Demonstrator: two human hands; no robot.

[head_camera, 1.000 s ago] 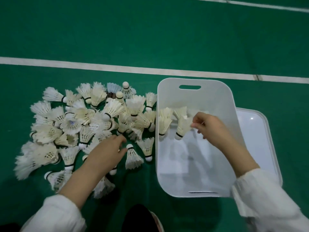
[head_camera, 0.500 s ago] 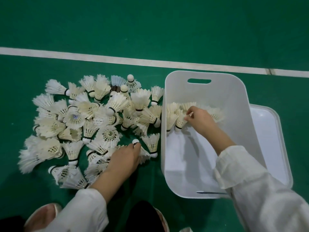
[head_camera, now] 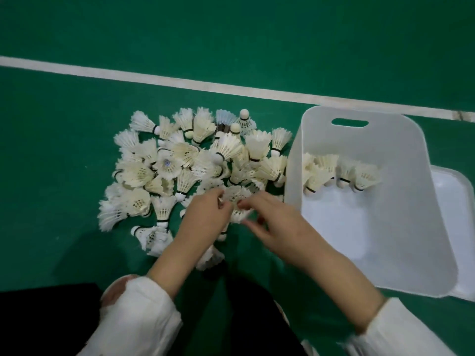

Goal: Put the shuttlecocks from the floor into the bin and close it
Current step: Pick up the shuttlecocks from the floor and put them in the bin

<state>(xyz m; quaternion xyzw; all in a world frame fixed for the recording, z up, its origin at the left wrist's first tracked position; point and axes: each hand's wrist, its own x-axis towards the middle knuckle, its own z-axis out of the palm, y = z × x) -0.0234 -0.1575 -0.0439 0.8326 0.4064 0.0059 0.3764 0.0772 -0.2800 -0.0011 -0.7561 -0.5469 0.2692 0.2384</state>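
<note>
A heap of white feather shuttlecocks lies on the green floor, left of centre. The white plastic bin stands open to its right, with several shuttlecocks at its far end. Both my hands meet at the near edge of the heap. My left hand pinches a shuttlecock with curled fingers. My right hand curls finger and thumb round the feathers of that shuttlecock or one beside it; blur hides which. More shuttlecocks lie half hidden under my left forearm.
The bin's white lid lies flat on the floor, partly under the bin's right side. A white court line crosses the floor behind the heap. My dark trousers and a shoe fill the bottom edge.
My right hand left the shuttlecocks in the bin and swung left to the heap, next to my left hand. The left hand stayed at the heap's near edge. The camera shifted left.
</note>
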